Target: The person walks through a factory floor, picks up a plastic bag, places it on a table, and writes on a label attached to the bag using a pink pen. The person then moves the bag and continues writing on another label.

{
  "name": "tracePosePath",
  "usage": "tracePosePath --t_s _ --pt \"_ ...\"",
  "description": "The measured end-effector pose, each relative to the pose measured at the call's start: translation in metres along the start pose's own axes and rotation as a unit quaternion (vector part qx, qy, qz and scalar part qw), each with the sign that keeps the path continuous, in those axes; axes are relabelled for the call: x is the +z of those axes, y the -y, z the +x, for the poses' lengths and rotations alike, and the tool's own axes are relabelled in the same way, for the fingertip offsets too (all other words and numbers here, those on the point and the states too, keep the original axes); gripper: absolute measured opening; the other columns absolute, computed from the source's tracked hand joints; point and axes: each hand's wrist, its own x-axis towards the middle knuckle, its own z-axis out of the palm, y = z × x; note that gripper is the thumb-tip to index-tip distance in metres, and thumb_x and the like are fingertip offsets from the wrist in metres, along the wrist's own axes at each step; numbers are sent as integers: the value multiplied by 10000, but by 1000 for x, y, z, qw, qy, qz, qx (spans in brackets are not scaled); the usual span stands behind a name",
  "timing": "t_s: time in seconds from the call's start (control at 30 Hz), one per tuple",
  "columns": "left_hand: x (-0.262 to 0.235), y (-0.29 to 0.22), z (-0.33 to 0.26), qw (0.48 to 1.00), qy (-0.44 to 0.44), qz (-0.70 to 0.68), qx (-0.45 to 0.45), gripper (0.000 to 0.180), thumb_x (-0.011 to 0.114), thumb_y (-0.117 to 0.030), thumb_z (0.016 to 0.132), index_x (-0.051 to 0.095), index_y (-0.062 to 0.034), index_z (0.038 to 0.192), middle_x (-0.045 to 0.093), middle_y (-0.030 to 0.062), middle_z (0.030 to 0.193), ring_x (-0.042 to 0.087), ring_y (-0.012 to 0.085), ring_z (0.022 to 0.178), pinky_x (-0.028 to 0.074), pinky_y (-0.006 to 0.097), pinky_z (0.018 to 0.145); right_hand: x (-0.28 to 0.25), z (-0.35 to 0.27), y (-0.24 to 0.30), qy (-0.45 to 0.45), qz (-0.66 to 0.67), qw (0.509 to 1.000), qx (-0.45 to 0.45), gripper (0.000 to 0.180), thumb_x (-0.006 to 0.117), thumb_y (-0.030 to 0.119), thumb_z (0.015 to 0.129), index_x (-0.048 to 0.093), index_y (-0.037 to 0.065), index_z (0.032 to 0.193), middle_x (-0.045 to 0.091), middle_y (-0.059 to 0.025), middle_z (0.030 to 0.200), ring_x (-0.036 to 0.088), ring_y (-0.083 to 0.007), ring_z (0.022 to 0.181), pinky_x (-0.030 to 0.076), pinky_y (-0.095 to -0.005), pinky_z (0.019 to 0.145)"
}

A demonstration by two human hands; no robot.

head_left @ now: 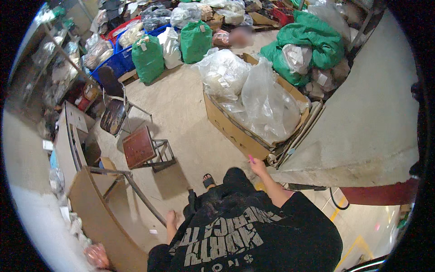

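A: What is the person doing here?

B: Walking, I judge, carrying something. The right hand (258, 167) is hanging at the side, fingers curling narrowly around a small pink object (250, 158), which is sticking up out of the top of the grip.

A: And the left hand?

B: Only the forearm is showing at the lower left; the hand itself is hiding, so I cannot tell.

A: Where is the pink thing sitting relative to everything else?

B: It is hovering just beside the near corner of the cardboard box (231, 131) that is holding clear plastic bags (267, 102).

A: What is the next move calling for?

B: Probably keeping the pinch firm while stepping past the brown stool (139, 147)
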Motion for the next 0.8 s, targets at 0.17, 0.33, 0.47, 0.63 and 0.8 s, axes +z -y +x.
tracePosePath --t_s 0.17,0.33,0.47,0.63,0.8 --pt "30 -238 87 964 -71 -123 226 435 334 -362 1138 346 -98 1484 749 119 963 684 170 758 525 333 629 2 68 35 0 -127 992 14 328 612 293 986 738 92 1213 701 -205 1164 685 -374 1058 545 -451 886" --pt "111 -365 113 986 28 -17 162 446 366 -373 1132 336 -90 1476 761 128 967 704 221 793 538 343 682 -2 208 135 -82 -33 986 -141 438 602 307 994 640 114 1386 626 -183 1355 671 -390 1135 559 -477 921" --pt "147 -413 108 927 201 274 156 475 528 -394 1092 569 -15 1374 722 97 1146 682 210 982 541 361 793 0 334 244 -32 -209 948 -237 724 624 278 974 331 173 1628 439 -148 1602 728 -420 911 611 -513 776" --pt "167 -463 128 907 115 378 148 412 497 -327 1108 572 -30 1384 730 82 1084 681 189 887 550 353 757 11 447 303 34 -315 898 -305 852 675 240 929 251 275 1667 489 -160 1562 750 -338 784 614 -474 642" --pt "179 -500 170 951 141 267 72 377 491 -263 1091 578 -26 1371 717 108 1072 705 204 822 558 353 728 11 496 228 54 -422 876 -229 911 716 257 896 223 358 1656 622 -154 1369 748 -290 765 603 -469 625"
